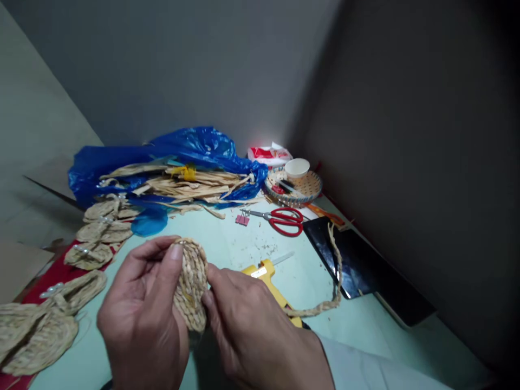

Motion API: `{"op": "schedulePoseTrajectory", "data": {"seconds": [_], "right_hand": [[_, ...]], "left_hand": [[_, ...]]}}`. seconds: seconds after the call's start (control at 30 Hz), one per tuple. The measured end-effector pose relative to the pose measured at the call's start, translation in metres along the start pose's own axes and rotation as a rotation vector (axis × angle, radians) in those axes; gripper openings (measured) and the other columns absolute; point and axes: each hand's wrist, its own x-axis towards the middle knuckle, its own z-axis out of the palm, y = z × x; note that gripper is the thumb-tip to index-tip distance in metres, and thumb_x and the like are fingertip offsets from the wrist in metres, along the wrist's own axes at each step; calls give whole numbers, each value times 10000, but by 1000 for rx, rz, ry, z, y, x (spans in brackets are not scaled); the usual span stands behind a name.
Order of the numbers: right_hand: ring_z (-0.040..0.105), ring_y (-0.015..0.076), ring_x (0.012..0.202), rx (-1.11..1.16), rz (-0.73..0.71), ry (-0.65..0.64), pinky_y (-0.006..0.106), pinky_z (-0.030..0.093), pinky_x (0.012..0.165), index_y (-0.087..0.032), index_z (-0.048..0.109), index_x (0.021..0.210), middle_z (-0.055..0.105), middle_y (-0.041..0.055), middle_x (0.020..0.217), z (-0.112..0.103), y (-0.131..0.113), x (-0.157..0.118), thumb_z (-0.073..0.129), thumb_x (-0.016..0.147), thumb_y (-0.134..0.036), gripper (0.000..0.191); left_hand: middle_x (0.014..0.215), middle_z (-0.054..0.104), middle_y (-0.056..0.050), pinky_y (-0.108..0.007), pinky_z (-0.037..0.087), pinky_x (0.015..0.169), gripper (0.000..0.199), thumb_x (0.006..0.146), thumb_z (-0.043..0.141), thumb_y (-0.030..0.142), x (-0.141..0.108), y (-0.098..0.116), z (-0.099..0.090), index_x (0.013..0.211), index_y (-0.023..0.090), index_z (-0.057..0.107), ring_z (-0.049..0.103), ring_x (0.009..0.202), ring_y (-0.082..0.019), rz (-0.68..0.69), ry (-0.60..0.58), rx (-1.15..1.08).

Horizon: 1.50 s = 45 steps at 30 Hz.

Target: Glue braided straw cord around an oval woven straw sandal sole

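Observation:
Between my two hands is a small oval woven straw sole [190, 281], held upright above the table. My left hand [142, 314] grips its left edge, the thumb lying on the woven face. The fingers of my right hand [252, 319] pinch its right edge. A braided straw cord [336, 271] trails out from behind my right hand and runs over a black tablet. Just past that hand lies a yellow glue gun [266, 271], partly hidden by it, with a clear stick at its end.
Several woven straw slippers [97, 230] with pearl beads line a red strip at the left. Dried straw strands [190, 187] lie on a blue plastic bag [195, 141] at the back. Red-handled scissors [286, 221], a pink binder clip [242, 219], a wicker tray [311, 187] and the black tablet [349, 260] lie beyond my hands.

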Motion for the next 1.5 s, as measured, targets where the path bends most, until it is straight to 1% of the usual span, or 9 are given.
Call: {"op": "schedulePoseTrajectory", "data": {"seconds": [0.17, 0.27, 0.43, 0.53, 0.7, 0.8, 0.93, 1.07, 1.5], "right_hand": [[674, 214, 932, 134, 17, 60, 338, 521, 846, -227, 607, 1080, 714, 59, 1007, -23, 3, 1, 358, 1038, -250, 253], [671, 219, 972, 137, 36, 114, 337, 516, 871, -214, 643, 1007, 726, 67, 991, -40, 8, 1, 353, 1057, -274, 300], [670, 211, 998, 34, -27, 214, 309, 517, 874, -207, 643, 1050, 722, 86, 1045, -64, 17, 4, 388, 1051, -283, 266], [648, 195, 831, -53, -137, 211, 283, 488, 748, -208, 609, 903, 691, 56, 877, -78, 11, 9, 384, 1012, -239, 252], [507, 145, 630, -154, -271, 197, 253, 395, 616, -214, 493, 788, 568, 9, 703, -102, -11, 12, 354, 958, -216, 220], [505, 141, 616, -186, -303, 206, 244, 381, 590, -213, 486, 802, 587, 24, 718, -114, -14, 8, 355, 946, -244, 197], [509, 141, 592, -239, -324, 270, 243, 354, 561, -215, 520, 790, 621, 24, 694, -116, 0, 7, 409, 907, -225, 161], [477, 127, 521, -304, -358, 352, 250, 316, 521, -217, 541, 781, 609, -3, 631, -111, 19, 10, 451, 882, -185, 139], [679, 192, 558, -503, -413, 484, 306, 298, 498, -232, 548, 823, 687, 26, 657, -101, 36, 22, 422, 830, -166, 142]], "left_hand": [[906, 725, -30, -221, 593, 687, 343, 698, 816, 481, 10, 3, -6, 936, 244, 746, 680, 900, -211, -117, -123, -137], [1012, 723, 0, -194, 601, 776, 337, 749, 741, 584, 27, 5, -13, 907, 286, 749, 653, 1017, -189, -88, -72, -199], [865, 745, 3, -141, 591, 647, 477, 483, 899, 626, 57, 1, -21, 770, 265, 775, 661, 802, -157, -106, -10, -175], [806, 777, -32, -154, 590, 622, 528, 393, 926, 628, 63, 4, -17, 712, 228, 793, 674, 722, -166, -131, -84, -123], [813, 786, -35, -251, 598, 708, 441, 604, 823, 646, 53, 47, 2, 799, 251, 800, 697, 787, -213, -76, -334, -67], [979, 783, -10, -278, 554, 821, 352, 754, 745, 597, 44, 82, 18, 923, 292, 791, 687, 911, -210, 17, -539, -7], [871, 750, 8, -297, 490, 843, 316, 808, 683, 579, 37, 106, 36, 943, 307, 775, 668, 932, -219, 154, -732, 84], [872, 750, -14, -328, 461, 848, 228, 774, 720, 490, 36, 106, 46, 816, 271, 769, 657, 916, -241, 240, -858, 193], [863, 673, -4, -300, 405, 764, 268, 816, 650, 505, 51, 94, 50, 832, 247, 721, 563, 855, -207, 175, -906, 305]]}}
